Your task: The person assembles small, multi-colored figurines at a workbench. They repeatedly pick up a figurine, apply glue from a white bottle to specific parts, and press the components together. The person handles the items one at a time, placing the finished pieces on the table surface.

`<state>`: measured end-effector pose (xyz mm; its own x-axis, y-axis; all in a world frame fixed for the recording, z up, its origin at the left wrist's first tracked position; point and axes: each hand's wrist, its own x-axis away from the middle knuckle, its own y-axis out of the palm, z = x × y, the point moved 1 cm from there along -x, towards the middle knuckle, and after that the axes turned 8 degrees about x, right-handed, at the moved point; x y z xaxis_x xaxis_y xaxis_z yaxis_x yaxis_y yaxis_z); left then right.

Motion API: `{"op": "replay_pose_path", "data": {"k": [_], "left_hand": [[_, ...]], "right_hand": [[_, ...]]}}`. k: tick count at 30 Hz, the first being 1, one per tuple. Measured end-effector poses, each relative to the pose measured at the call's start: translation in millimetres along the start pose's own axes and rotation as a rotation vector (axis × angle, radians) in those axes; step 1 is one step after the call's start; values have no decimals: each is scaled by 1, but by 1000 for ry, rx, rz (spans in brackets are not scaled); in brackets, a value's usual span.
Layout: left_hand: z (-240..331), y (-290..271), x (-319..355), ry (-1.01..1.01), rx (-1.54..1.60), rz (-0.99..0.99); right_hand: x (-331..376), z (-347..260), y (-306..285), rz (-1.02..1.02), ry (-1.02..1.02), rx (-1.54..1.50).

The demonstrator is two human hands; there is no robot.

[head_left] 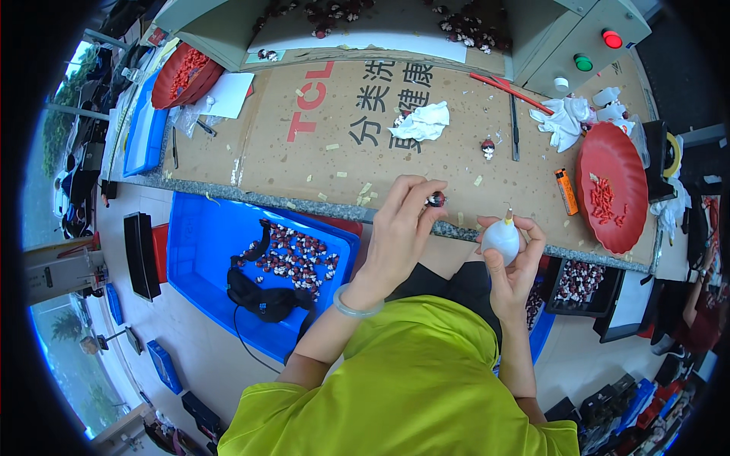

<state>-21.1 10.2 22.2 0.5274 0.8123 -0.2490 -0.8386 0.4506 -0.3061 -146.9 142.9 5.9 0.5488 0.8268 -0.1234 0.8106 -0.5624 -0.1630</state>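
Between the fingertips of my left hand (398,226) is a small figurine (436,199) with a dark red top and white parts. My right hand (518,257) is wrapped round a white squeeze bottle (501,242), its thin nozzle pointing up and away from me. Both hands hover at the near edge of a cardboard-covered bench (281,171), slightly apart from each other. Another figurine (487,148) of the same look stands on the cardboard beyond them. A crumpled white tissue (423,122) lies further back, partly covering something dark and small.
A red scalloped dish (613,182) with small red pieces lies right, beside an orange lighter or tube (566,191). A blue bin (199,251) with several figurines sits below left. At the back stands a grey cabinet (582,57) with coloured buttons. A red bowl (182,80) occupies the far left.
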Motion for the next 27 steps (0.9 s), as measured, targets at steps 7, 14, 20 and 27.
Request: {"op": "replay_pose_path", "data": {"k": [7,14,20,27], "left_hand": [[8,-6,-4,-11,56,12],[8,-8,-2,1,82,24],[9,-10,-3,24,98,-14],[7,-9,0,10,110,-26]], "right_hand": [[2,5,-2,-26,-21,145],[2,-1,-3,106,-172,348],[0,-8,-4,140,-238,413],[-1,-8,-3,161,-266,428]]}}
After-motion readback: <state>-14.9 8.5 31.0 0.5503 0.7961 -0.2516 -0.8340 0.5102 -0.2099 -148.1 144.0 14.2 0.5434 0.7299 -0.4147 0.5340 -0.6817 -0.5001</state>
